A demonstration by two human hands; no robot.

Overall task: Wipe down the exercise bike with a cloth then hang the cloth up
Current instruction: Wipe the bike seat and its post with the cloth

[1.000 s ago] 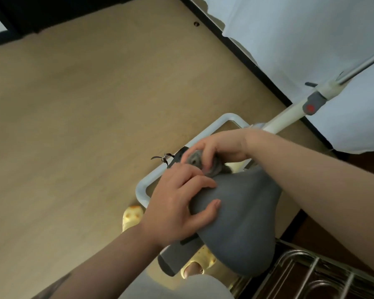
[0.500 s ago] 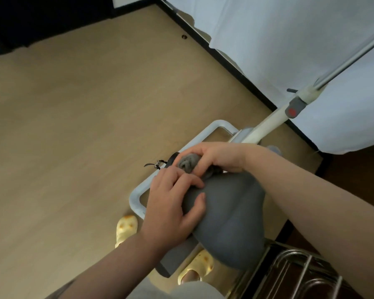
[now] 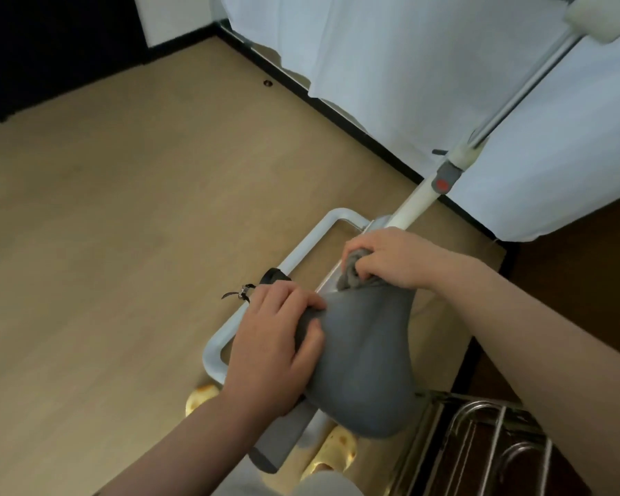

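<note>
The exercise bike's grey saddle (image 3: 366,356) fills the lower middle of the head view, above the white base frame (image 3: 301,250). A white post (image 3: 417,200) with a grey clamp and red button rises to the upper right. My right hand (image 3: 383,257) grips a bunched grey cloth (image 3: 351,273) against the saddle's narrow front end. My left hand (image 3: 278,338) holds the saddle's left side, fingers curled over its edge.
Tan wooden floor spreads to the left. A white curtain (image 3: 408,84) hangs along the dark baseboard at the back right. A metal wire rack (image 3: 480,442) stands at the lower right. Yellow slippers (image 3: 337,449) show under the saddle, and a black pedal strap (image 3: 265,281) beside my left hand.
My right hand with the cloth has slid from beside my left hand toward the right along the saddle's front. The view has tilted up, showing more of the post and curtain.
</note>
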